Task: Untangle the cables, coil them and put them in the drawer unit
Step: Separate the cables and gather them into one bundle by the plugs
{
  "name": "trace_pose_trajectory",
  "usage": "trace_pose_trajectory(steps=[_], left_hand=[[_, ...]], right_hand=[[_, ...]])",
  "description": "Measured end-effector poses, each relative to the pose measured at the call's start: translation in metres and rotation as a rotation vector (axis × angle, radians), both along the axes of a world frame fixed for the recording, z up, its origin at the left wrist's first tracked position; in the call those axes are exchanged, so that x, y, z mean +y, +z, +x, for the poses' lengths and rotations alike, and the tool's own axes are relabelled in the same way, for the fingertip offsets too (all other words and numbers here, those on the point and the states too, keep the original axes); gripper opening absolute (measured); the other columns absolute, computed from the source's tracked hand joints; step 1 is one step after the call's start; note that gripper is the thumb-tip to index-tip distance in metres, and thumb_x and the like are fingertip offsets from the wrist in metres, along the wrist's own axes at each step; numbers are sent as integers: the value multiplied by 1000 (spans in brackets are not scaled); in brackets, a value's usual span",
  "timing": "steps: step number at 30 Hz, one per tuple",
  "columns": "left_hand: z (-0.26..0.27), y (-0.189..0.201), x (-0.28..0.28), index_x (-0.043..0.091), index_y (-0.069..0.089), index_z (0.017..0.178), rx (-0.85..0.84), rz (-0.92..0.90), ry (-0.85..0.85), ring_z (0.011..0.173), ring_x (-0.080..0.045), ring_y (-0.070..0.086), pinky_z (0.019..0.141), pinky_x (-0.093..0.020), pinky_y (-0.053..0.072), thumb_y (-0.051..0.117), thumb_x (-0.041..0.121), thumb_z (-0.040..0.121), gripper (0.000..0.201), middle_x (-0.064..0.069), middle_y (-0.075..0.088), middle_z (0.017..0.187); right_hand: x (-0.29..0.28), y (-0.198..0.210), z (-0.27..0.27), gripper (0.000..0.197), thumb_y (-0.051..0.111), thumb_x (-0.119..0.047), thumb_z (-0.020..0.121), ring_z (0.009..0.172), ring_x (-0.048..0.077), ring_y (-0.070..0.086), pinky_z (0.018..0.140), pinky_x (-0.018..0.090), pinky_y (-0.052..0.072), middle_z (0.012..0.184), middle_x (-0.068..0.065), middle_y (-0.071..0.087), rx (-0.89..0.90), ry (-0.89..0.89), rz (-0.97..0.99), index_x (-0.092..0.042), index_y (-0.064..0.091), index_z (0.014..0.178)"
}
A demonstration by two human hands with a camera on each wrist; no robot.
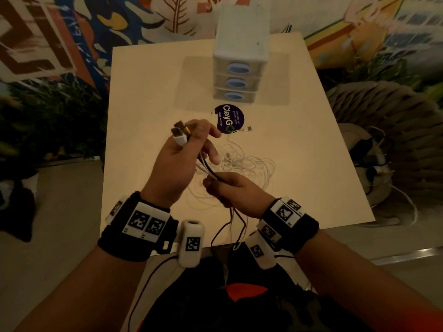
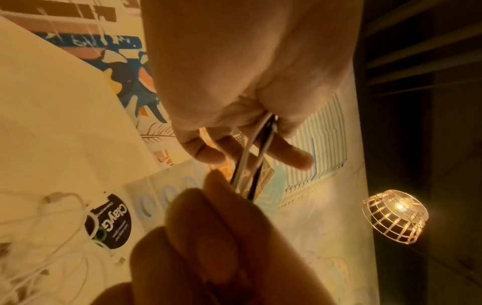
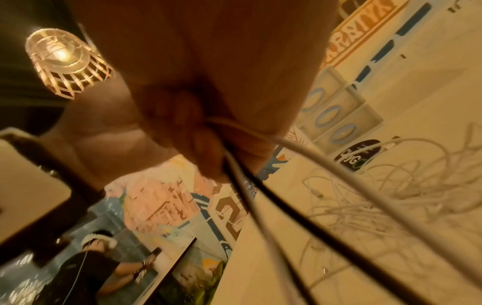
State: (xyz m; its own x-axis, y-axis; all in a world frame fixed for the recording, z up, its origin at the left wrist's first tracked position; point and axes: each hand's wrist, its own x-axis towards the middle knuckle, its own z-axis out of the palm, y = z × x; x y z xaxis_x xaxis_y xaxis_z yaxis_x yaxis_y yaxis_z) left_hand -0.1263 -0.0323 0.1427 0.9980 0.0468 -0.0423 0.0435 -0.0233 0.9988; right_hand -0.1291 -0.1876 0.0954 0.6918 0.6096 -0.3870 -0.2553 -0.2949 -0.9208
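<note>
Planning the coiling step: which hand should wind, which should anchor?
Right hand probably winds: it grips the cables mid-run, slack hanging below. Left hand anchors, already gripping the plug ends.

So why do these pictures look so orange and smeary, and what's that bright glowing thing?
Head view: dim warm light, edges bent by the wide lens, drawer unit soft. Left wrist view: the glow is a caged ceiling lamp flaring; the right hand is a close blur. Right wrist view: same lamp, blurred cables up close.
</note>
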Motion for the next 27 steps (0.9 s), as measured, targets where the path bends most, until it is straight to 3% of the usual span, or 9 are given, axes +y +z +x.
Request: trace_pose_trajectory(steps=[4, 7, 8, 10, 12, 14, 18, 22, 27], left_hand=[[-7, -5, -2, 21, 70, 124, 99, -39, -129, 67, -22, 66, 77, -24, 54, 63, 18, 98, 27, -4, 64, 55], [-10, -8, -4, 20, 73, 122, 131, 10, -155, 72, -28, 71, 86, -28, 55, 52, 19, 106, 27, -9, 58, 50], [-10, -8, -4, 18, 72, 122, 137, -8, -155, 72, -29, 72, 86, -30, 55, 45, 22, 109, 30, -10, 55, 48], [-8, -7, -4, 14, 70, 123, 138, -110, -140, 60, -28, 68, 79, -34, 57, 36, 28, 112, 39, -8, 45, 43], [-3, -5, 2, 12, 69, 117, 134, -306, -82, 41, -19, 50, 62, -35, 54, 31, 35, 112, 45, -1, 36, 41], [3, -2, 13, 14, 67, 105, 138, -498, -6, 36, -12, 28, 48, -27, 39, 29, 38, 111, 46, 3, 29, 43], [10, 0, 27, 19, 58, 90, 186, -562, 61, 45, -10, 13, 46, -27, 16, 30, 44, 110, 42, 5, 21, 55], [7, -5, 29, 21, 54, 85, 248, -537, 49, 46, -10, 11, 45, -26, 12, 31, 47, 109, 42, 6, 21, 55], [1, -13, 33, 21, 51, 81, 326, -517, 44, 45, -10, 10, 44, -24, 11, 32, 47, 109, 43, 6, 18, 55]], right_hand=[[1, -9, -3, 25, 58, -40, 100, 62, 4, 61, 68, 35, 47, 65, -11, 66, -139, -63, -43, -36, 66, 76], [4, -13, -6, 23, 52, -56, 93, 102, 35, 68, 94, 56, 53, 108, 16, 73, -185, -12, -64, -59, 61, 114], [2, -14, -5, 22, 53, -50, 97, 99, 36, 68, 92, 53, 54, 105, 17, 73, -183, -8, -76, -49, 63, 117], [-9, -17, -1, 29, 56, -34, 103, 70, 28, 61, 71, 39, 49, 73, 12, 63, -115, -10, -72, -11, 67, 91], [-24, -26, 2, 43, 59, -26, 102, 51, 21, 47, 58, 31, 41, 55, 5, 46, 21, 17, -67, -13, 52, 61], [-43, -47, 3, 50, 62, -22, 101, 47, 19, 41, 55, 29, 39, 50, 1, 41, 124, 10, -78, -20, 46, 53], [-75, -87, -5, 51, 65, -28, 99, 49, 20, 36, 58, 33, 35, 51, 0, 37, 201, -4, -207, -20, 42, 54], [-86, -111, -25, 47, 67, -43, 95, 53, 17, 53, 63, 34, 43, 54, 1, 50, 103, 111, -417, -21, 49, 57], [-94, -120, -40, 29, 74, -60, 79, 82, 10, 66, 80, 35, 52, 81, -8, 67, 6, 379, -529, -34, 62, 78]])
